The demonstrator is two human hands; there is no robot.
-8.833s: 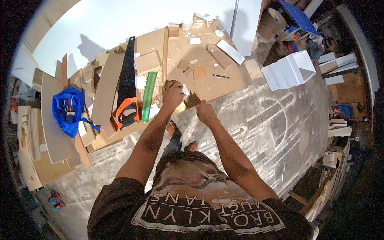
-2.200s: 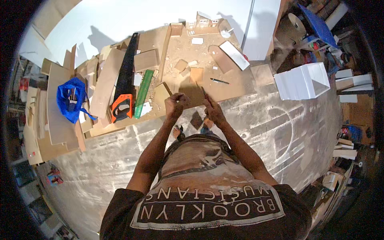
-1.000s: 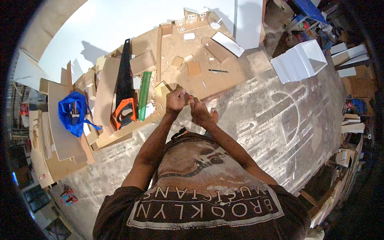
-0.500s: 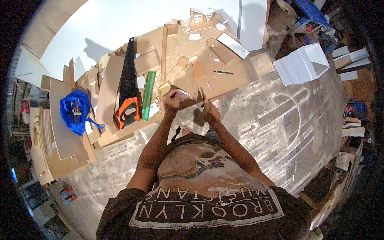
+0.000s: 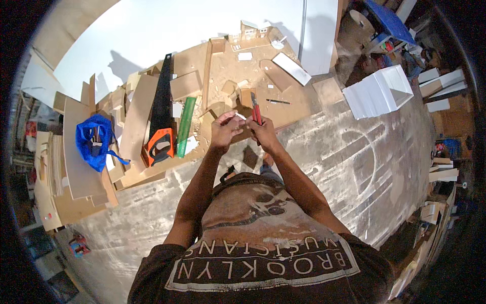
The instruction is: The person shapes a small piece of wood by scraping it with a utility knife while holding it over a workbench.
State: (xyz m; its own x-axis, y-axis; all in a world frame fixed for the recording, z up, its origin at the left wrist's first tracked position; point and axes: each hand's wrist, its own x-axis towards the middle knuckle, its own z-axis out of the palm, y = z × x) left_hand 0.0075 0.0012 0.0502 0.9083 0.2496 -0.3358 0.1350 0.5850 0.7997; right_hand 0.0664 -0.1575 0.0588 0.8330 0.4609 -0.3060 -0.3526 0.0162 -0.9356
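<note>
My left hand (image 5: 223,132) pinches a small white piece (image 5: 240,116) over the front edge of the cardboard-coloured work board (image 5: 298,105). My right hand (image 5: 265,134) grips a red utility knife (image 5: 256,110), blade end pointing away from me, with its fingertips close to the white piece; whether they touch it I cannot tell. A green ruler (image 5: 187,125) and a handsaw with an orange handle (image 5: 158,147) lie left of my hands. Just beyond them are small offcuts (image 5: 230,87) and a dark pen (image 5: 277,101).
A blue bag (image 5: 96,143) sits on stacked panels (image 5: 77,172) at left. A little model house (image 5: 249,33) stands at the board's back. White boxy piece (image 5: 377,91) at right, a paper roll (image 5: 357,28) behind it. Concrete floor (image 5: 344,167) lies below.
Compared with half a second ago, my right hand has risen toward my left, and the red knife now shows upright beside the white piece. Earlier both hands shifted together and apart.
</note>
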